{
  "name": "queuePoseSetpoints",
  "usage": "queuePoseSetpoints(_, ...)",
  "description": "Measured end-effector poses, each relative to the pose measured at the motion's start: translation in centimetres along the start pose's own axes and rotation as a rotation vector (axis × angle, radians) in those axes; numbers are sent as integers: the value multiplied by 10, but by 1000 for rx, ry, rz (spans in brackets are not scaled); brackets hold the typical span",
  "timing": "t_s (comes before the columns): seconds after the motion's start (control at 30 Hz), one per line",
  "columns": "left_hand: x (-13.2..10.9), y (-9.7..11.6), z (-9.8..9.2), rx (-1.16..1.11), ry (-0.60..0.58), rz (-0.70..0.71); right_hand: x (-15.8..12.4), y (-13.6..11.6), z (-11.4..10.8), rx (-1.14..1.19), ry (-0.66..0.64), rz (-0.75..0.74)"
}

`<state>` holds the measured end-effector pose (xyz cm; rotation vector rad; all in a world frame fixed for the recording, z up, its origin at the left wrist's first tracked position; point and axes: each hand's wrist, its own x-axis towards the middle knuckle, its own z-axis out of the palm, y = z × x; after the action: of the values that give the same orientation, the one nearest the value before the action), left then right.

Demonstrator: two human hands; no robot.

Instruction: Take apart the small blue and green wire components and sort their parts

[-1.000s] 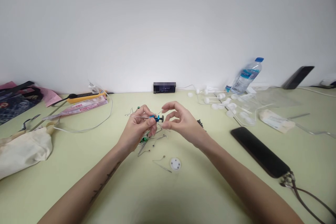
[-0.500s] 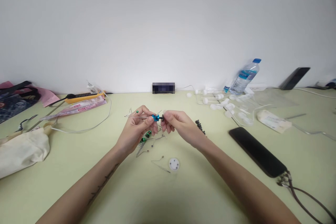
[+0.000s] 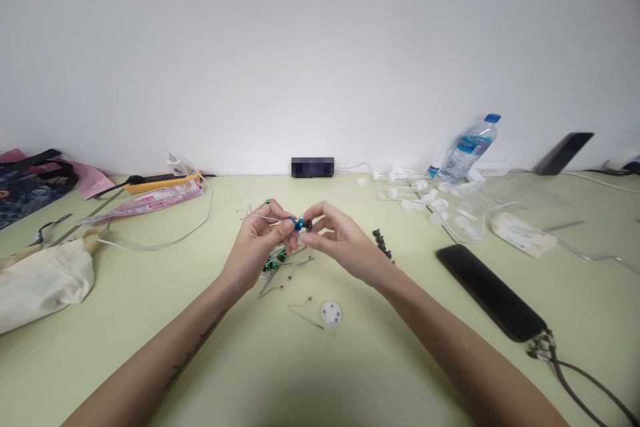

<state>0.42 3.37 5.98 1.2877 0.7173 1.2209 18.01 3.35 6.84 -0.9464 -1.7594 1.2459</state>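
Both my hands meet above the middle of the table. My left hand point(image 3: 263, 230) is closed, pinching a small shiny blue metal part point(image 3: 297, 223) between thumb and fingers. From that part a thin wire point(image 3: 263, 217) runs out leftward across the fingers. A black knob point(image 3: 307, 225) sits at its right end. My right hand point(image 3: 335, 233) has its index finger and thumb around this knob, the thumb lower and a little spread. Below the left hand lie green metal parts point(image 3: 271, 265) and bent thin wires point(image 3: 303, 261), partly hidden by it.
Nearer me lie a white disc point(image 3: 331, 313) with dark dots and a bent wire point(image 3: 306, 315). Small black pieces point(image 3: 383, 244) line up right of my right hand. Further right are a black phone point(image 3: 493, 292), clear tubes with white caps point(image 3: 400, 183) and a water bottle point(image 3: 470, 149).
My right fingers have shifted on the black knob, the index finger lifting and the thumb dropping away slightly. The left hand keeps its pinch on the blue part.
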Motion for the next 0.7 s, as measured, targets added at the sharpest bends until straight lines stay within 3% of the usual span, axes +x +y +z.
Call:
queuePoseSetpoints(0.13,-1,-1,0,32,22,-1,2,3,-3,-34,170,-21)
queuePoseSetpoints(0.33,-1,-1,1,57,17,-6,4,6,-2,-45,-10,-5)
queuePoseSetpoints(0.53,0,0,0,73,39,8,2,4,-2,20,143,-27)
queuePoseSetpoints(0.7,-1,-2,0,81,25,-2,6,9,-1,67,-14,66)
